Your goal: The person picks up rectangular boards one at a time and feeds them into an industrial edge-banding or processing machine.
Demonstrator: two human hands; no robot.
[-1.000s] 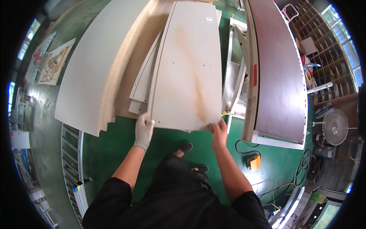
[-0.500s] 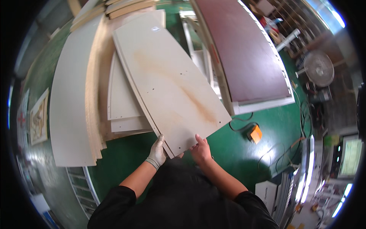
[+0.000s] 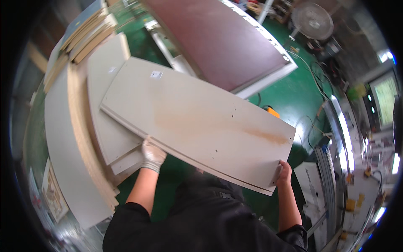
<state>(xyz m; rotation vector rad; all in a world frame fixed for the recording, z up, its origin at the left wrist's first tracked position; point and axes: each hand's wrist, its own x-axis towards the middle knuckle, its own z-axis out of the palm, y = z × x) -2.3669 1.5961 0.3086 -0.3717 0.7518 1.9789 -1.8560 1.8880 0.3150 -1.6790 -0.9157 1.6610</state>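
Note:
A long pale-grey board point(image 3: 189, 117) with brown stains, small drilled holes, a groove along its near edge and a white label lies across my two hands. My left hand point(image 3: 153, 153), in a whitish glove, grips the groove edge left of the middle, its fingers partly hidden beneath. My bare right hand point(image 3: 284, 172) is closed round the short right end, thumb on top. The board's far left corner overlaps another pale panel point(image 3: 99, 84) on the stack; whether it rests there I cannot tell.
To the left stands a pile of long grey boards point(image 3: 63, 138) with raw wood edges. A maroon-topped table point(image 3: 218, 38) with a white frame is ahead. An orange tool point(image 3: 273, 112) and cables lie on the green floor. A fan point(image 3: 312, 21) stands far right.
The board has swung from pointing away to lying more crosswise. My left hand has slid farther along its edge, and my right hand has moved right with its end.

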